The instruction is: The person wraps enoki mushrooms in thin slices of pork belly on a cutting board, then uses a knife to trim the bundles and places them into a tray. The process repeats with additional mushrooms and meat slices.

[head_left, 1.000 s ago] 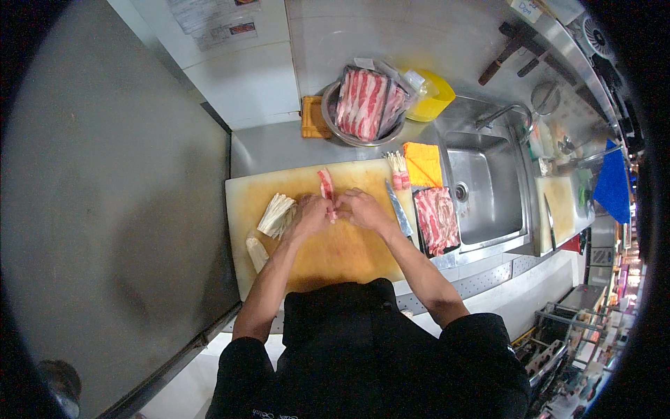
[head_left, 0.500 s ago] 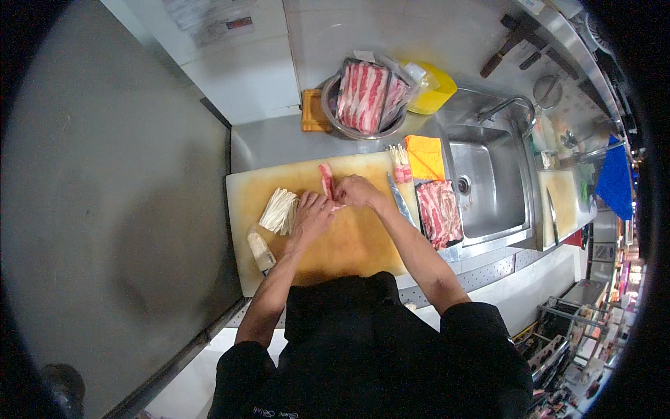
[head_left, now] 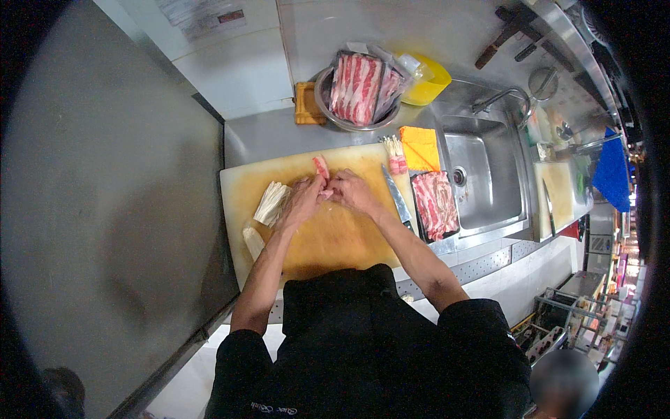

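Note:
On the pale, stained cutting board (head_left: 335,237), both hands meet at a thin slice of marbled red-and-white meat (head_left: 321,166). My left hand (head_left: 303,200) closes on its near end, and my right hand (head_left: 352,191) pinches the same end from the other side. Most of what lies between the fingers is hidden. Left of my left hand sits a loose bunch of white enoki mushrooms (head_left: 271,203), with another pale bundle (head_left: 252,241) nearer me. Meat-wrapped enoki rolls (head_left: 396,157) rest at the board's far right corner, and a knife (head_left: 396,193) lies right of my right hand.
A black tray of meat slices (head_left: 435,204) and an orange cloth (head_left: 420,148) border the board's right side, before a steel sink (head_left: 481,174). Behind stand a metal bowl with packed meat (head_left: 356,87) and a yellow container (head_left: 429,80). Another person (head_left: 564,384) appears at lower right.
My hands have drawn closer together over the near end of the meat slice, and less of the slice shows. The whole view has shifted slightly. A person has come into view at lower right.

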A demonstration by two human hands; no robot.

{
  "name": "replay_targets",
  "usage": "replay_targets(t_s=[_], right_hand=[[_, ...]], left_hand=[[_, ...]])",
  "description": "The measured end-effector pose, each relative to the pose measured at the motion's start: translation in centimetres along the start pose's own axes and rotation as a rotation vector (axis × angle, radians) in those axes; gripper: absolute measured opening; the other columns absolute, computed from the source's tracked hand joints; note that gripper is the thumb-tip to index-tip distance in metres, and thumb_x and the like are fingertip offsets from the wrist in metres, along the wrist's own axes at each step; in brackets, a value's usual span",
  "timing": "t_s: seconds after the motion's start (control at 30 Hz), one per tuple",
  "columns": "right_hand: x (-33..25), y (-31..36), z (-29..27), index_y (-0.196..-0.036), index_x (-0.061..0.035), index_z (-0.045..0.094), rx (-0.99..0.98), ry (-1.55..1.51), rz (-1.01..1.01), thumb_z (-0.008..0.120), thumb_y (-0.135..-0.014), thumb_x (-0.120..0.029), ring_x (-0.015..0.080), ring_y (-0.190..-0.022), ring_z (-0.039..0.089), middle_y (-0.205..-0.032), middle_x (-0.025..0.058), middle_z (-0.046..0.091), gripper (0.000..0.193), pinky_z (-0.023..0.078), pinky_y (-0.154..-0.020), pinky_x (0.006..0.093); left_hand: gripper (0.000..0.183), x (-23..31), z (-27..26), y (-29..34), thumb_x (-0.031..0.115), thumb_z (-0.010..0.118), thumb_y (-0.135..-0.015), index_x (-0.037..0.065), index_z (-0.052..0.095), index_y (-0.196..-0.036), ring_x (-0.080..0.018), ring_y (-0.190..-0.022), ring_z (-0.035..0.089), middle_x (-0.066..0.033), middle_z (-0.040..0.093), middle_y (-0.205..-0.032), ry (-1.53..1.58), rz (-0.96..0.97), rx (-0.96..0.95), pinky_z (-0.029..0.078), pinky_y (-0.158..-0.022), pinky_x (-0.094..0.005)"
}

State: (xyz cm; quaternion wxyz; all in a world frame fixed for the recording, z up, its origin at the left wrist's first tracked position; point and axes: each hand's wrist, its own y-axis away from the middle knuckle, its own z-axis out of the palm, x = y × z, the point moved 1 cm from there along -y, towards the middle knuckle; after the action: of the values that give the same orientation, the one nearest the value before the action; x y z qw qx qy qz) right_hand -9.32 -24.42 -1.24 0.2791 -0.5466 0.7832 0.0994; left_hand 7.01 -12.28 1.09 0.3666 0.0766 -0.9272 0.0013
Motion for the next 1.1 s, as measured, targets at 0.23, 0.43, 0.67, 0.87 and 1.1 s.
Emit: replay_targets(t_s=[0.23,0.43,0.67,0.87,1.1], right_hand=[[1.4,0.2,-1.6,-0.12,-0.0085,0.076,0.012,-0.12,0.166,0.087,-0.083,-0.028,0.032,-0.108,0.068,-0.107,0.0141,0.069,0.043,0.056,-0.095,0.0415],[-0.5,11.3,-8.0,-0.125,-0.0024,0.073,0.34,-0.427,0.622,0.083,-0.091,-0.016,0.0299,-0.104,0.073,-0.12,0.0145,0.072,0.038,0.059,-0.088,0.0396],[-3.5,24.7,-6.6,-0.13,-0.0017,0.068,0.393,0.056,0.821,0.085,-0.084,-0.012,0.0377,-0.108,0.069,-0.119,0.0192,0.068,0.05,0.057,-0.092,0.0439],[-2.2,25.6,-3.3,-0.132,-0.0012,0.06,0.269,0.25,0.835,0.076,-0.086,-0.012,0.0434,-0.106,0.066,-0.112,0.0232,0.065,0.05,0.056,-0.091,0.0514],[-4.7,27.6,-6.1,-0.113,0.0043,0.06,0.19,-0.166,1.055,0.067,-0.088,-0.022,0.0524,-0.097,0.068,-0.101,0.0321,0.069,0.037,0.053,-0.088,0.0595]], left_hand=[[0.037,-0.8,2.2,1.0,0.019,0.079,-0.09,0.005,0.066,-0.121,-0.0359,-0.119,0.06,-0.0139,0.068,-0.115,-0.351,0.174,0.115,0.046,-0.105,-0.0513],[0.035,0.2,0.0,0.7,0.018,0.08,-0.087,0.006,0.07,-0.118,-0.0341,-0.117,0.061,-0.0121,0.067,-0.118,-0.292,0.257,0.237,0.044,-0.108,-0.0498],[0.03,-0.7,2.4,-1.3,0.026,0.071,-0.097,0.003,0.076,-0.116,-0.0354,-0.125,0.06,-0.0175,0.07,-0.126,-0.366,0.204,0.004,0.046,-0.109,-0.0517],[0.03,1.5,0.9,-4.6,0.024,0.064,-0.102,-0.003,0.077,-0.101,-0.0447,-0.098,0.073,-0.0256,0.076,-0.1,-0.39,0.189,-0.199,0.056,-0.093,-0.0522],[0.016,11.9,-3.9,-6.1,0.016,0.067,-0.094,0.001,0.073,-0.094,-0.0413,-0.101,0.07,-0.0223,0.072,-0.099,-0.448,0.377,-0.399,0.054,-0.093,-0.0511]])
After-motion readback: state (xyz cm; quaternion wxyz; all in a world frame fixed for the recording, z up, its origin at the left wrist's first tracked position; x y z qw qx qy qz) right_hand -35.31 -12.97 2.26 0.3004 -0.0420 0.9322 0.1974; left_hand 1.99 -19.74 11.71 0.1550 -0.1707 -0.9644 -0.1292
